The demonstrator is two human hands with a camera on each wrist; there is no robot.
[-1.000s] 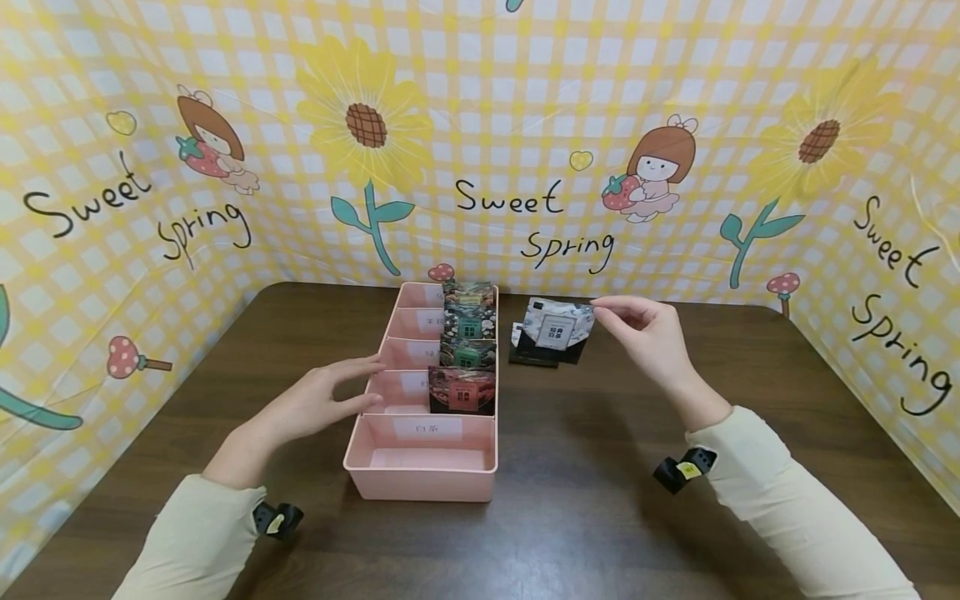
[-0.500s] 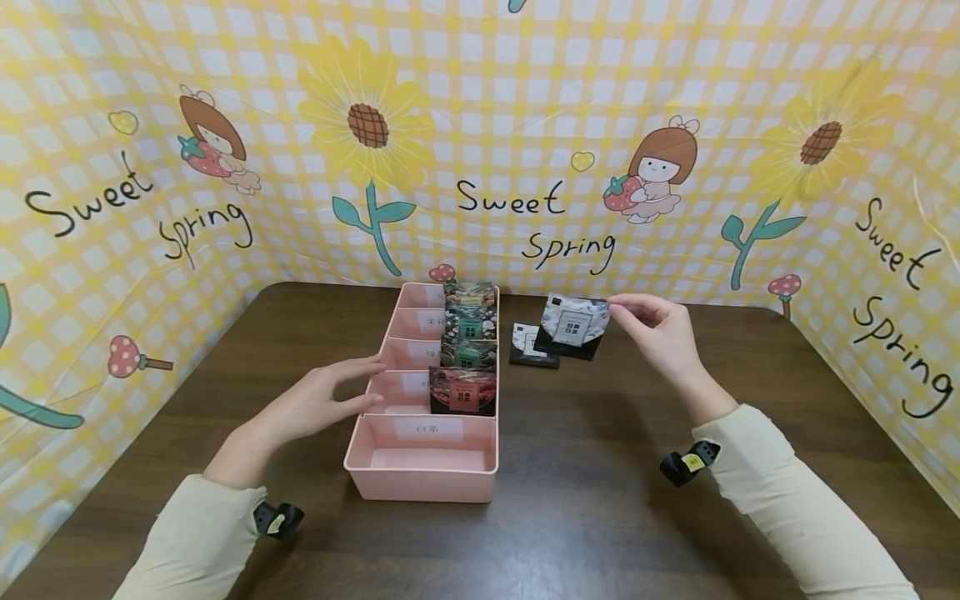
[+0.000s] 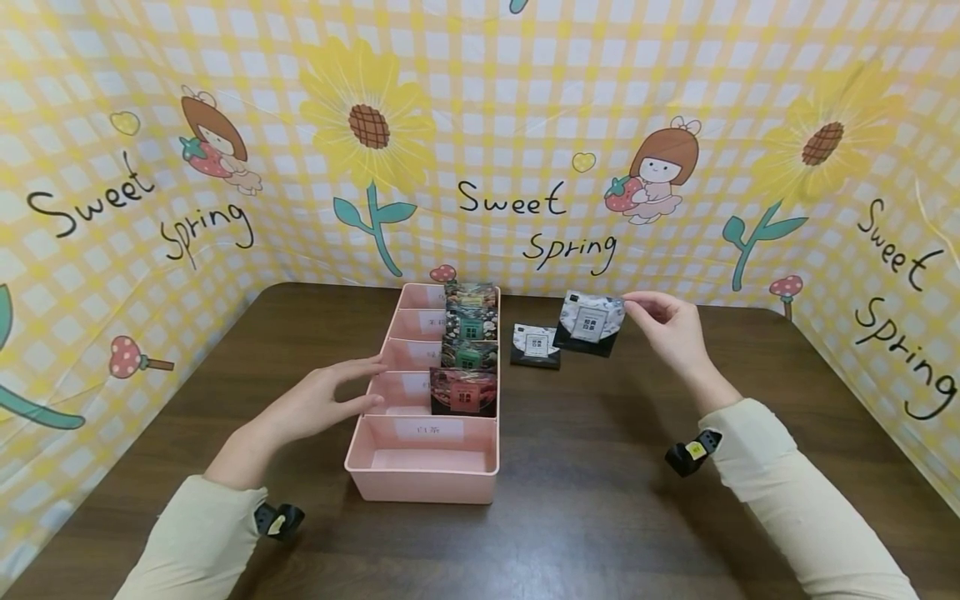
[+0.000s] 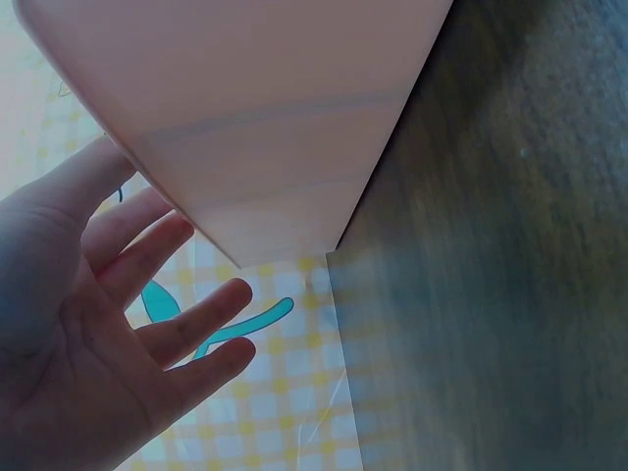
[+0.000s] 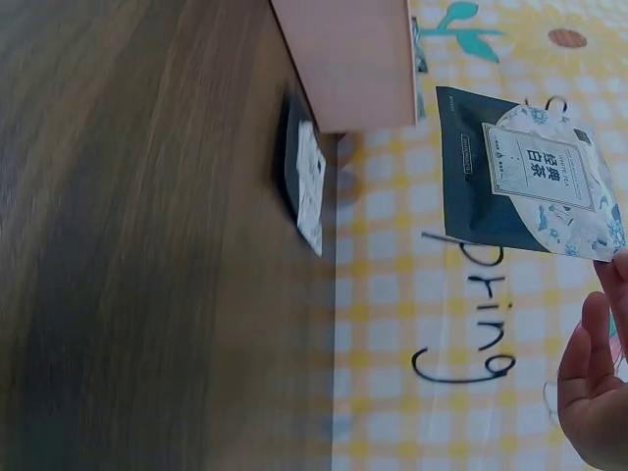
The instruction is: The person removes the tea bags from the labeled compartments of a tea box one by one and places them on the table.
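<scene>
My right hand point(image 3: 667, 333) pinches a black-and-white tea sachet point(image 3: 591, 323) by its upper right corner and holds it up off the table. In the right wrist view, that tea sachet point(image 5: 530, 177) hangs well away from the table. A matching sachet point(image 3: 536, 345) lies on the table to its left. My left hand point(image 3: 322, 400) rests its fingers on the left rim of a long pink divided box point(image 3: 420, 485). Seen from the left wrist, the fingers point(image 4: 201, 324) are spread beside the box wall point(image 4: 285, 118). The nearest compartment point(image 3: 427, 458) holds nothing and bears a white label.
Other compartments hold upright sachets: a red one point(image 3: 463, 392) in the second from the front, green ones point(image 3: 469, 353) behind it. Brown wooden table point(image 3: 570, 517) surrounds the box. A yellow checked cloth point(image 3: 495, 108) hangs behind and at both sides.
My right hand has drawn the held sachet to the right and slightly up, uncovering the matching one on the table. My left hand stays at the box rim.
</scene>
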